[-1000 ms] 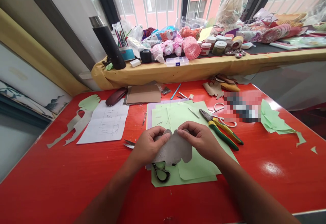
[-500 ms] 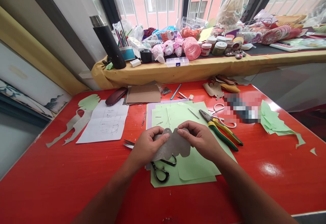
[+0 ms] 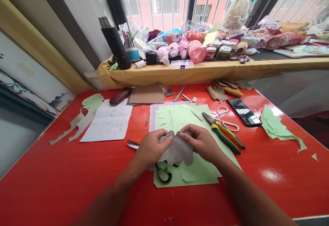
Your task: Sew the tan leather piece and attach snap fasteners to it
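Observation:
A grey scalloped cutout [image 3: 177, 150], perhaps leather or thick paper, hangs between my two hands above the green sheets [image 3: 200, 171]. My left hand [image 3: 154, 147] pinches its upper left lobe between thumb and fingers. At the upper right lobe, my right hand [image 3: 199, 140] has a like pinch. Black-handled scissors [image 3: 163, 174] lie beneath the cutout and my left hand, partly hidden, their blades showing at the left. To the right of my right hand rest green-and-yellow pliers [image 3: 224, 135] and white-handled scissors [image 3: 228, 125]. A thin metal rod [image 3: 196, 115] lies on the green paper.
On the red table [image 3: 64, 178] are a drawn pattern sheet [image 3: 108, 125], a glasses case [image 3: 120, 96], brown boards [image 3: 147, 95], a phone [image 3: 244, 112] and green scraps [image 3: 275, 123]. A black flask [image 3: 115, 44] stands on the cluttered windowsill behind.
The cutout has tilted slightly, its lower lobes hanging a little lower and covering more of the scissors. Both hands keep their pinch. The whole view has shifted a little.

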`<state>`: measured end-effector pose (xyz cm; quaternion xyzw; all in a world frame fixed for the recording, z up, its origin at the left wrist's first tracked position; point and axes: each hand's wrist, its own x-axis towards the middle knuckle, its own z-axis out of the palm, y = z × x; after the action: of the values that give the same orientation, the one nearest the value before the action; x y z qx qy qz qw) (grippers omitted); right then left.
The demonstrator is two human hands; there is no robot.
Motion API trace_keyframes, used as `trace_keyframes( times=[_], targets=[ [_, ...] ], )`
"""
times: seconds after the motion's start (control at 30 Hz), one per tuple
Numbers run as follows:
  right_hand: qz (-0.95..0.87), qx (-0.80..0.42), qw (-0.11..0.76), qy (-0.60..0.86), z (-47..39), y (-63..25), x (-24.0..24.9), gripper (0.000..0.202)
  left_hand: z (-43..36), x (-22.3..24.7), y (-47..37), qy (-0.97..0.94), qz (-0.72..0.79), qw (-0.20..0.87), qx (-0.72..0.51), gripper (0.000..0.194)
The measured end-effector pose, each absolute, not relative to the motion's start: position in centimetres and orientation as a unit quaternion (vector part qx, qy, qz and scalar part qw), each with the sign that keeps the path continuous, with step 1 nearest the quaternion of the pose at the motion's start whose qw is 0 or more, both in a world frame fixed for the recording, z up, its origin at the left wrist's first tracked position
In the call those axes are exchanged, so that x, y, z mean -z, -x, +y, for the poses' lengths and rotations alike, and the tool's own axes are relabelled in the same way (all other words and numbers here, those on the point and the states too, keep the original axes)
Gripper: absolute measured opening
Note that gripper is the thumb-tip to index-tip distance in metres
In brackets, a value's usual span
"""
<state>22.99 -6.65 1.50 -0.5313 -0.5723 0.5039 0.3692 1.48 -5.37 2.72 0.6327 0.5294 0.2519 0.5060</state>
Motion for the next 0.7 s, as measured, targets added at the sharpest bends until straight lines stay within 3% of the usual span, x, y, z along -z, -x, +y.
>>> trace_keyframes(
  times=[0.33,0.7],
  targets=[
    [-0.568,-0.503,0.384,0.526,-6.57,-22.98,-1.55,0.039,-5.39,-2.2,-1.91,-0.598,0.52,0.544,-0.277,0.036],
    [-0.593,-0.463,0.364,0.549,-6.46,-22.68,-1.14,0.029,-5.39,-1.88,-2.39,-0.611,0.523,0.524,-0.279,0.036]
  ],
)
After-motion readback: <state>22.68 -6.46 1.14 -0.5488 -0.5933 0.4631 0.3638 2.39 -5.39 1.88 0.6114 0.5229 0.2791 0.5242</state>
